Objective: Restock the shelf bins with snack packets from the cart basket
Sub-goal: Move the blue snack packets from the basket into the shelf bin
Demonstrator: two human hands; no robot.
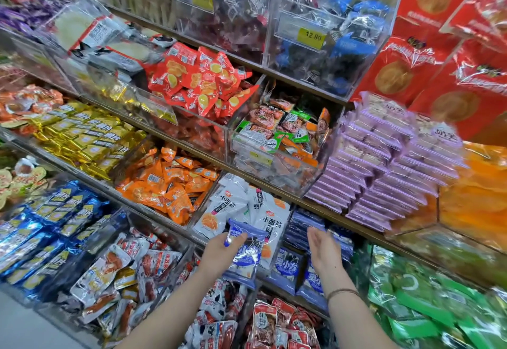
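Left grip (pixel 222 250): holds a blue-and-white snack packet (pixel 247 255) by its upper left part, thumb across the front.
Right grip (pixel 323 252): wide, fingers straight, palm turned toward the packet, holding nothing; just beside the packet, not touching it.
Bracelet (pixel 341 292): thin cord around the right wrist.
Snack packet: upright in the left grip, at the front edge of the lower shelf, overlapping the white packets behind it.
Blue packets (pixel 285 266): stand in a row at the shelf's front edge, under the right grip; same colours as the held packet.
White packets (pixel 244 206): piled in the bin just behind the held packet.
Orange packets (pixel 170 181): loose heap in the bin to the left of the white ones.
Clear bin (pixel 274 175): one shelf up, holding green and orange packets.
Lilac packets (pixel 384 162): neat stacks just right of the clear bin.
Red packets (pixel 203 79): heaped left of the clear bin.
Price tag (pixel 312 36): yellow, reads 12.80, on the top shelf's bin.
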